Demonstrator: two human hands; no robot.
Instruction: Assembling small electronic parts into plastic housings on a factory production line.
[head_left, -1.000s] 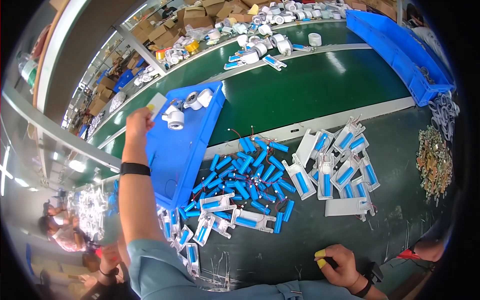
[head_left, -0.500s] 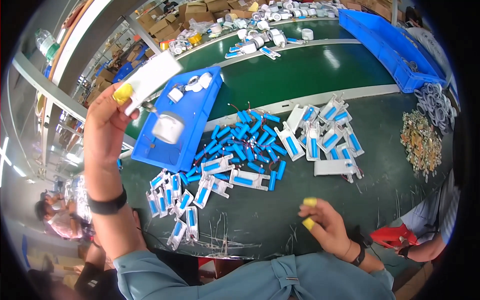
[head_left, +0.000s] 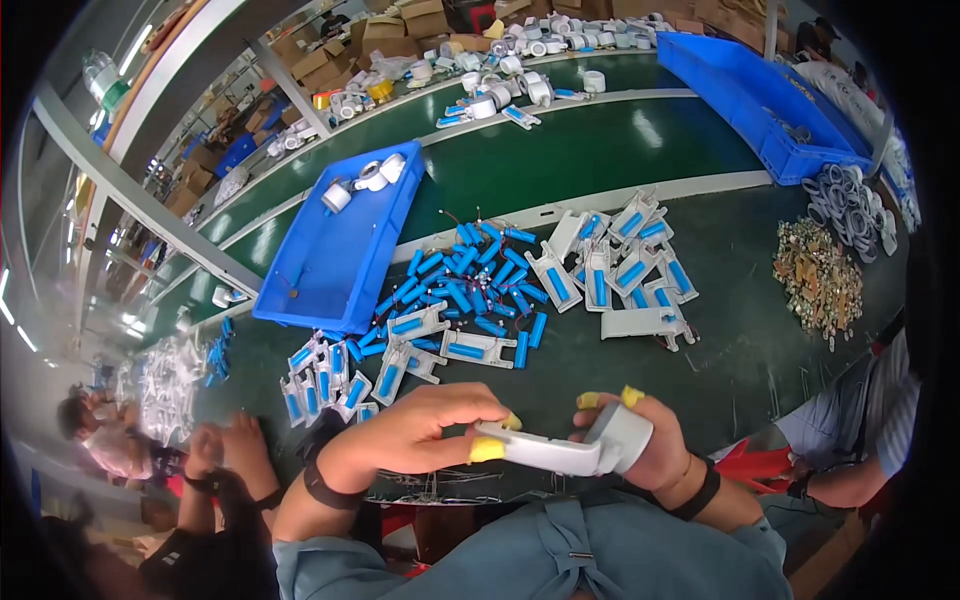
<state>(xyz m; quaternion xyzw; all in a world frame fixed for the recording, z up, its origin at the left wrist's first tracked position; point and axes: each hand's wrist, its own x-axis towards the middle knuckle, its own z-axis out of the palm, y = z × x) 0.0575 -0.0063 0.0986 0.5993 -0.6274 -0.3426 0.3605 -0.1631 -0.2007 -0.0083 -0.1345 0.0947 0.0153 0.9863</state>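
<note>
The left hand (head_left: pixel 425 425) pinches a case (head_left: pixel 545 452) and the right hand (head_left: pixel 670 448) cups its head (head_left: pixel 622 436), batteries (head_left: pixel 458 297) at eleven o'clock, an apparent positioning step next calling for steady grips.

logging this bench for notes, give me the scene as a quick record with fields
left hand: pinches the flat end of a white piece
right hand: around its round end
yellow finger covers: on both hands
left tray: blue, a few round parts at its far end
blue cells: loose heap beside that tray
casings: white, many holding cells, right of the heap and nearer
rings: grey pile, far right
</note>
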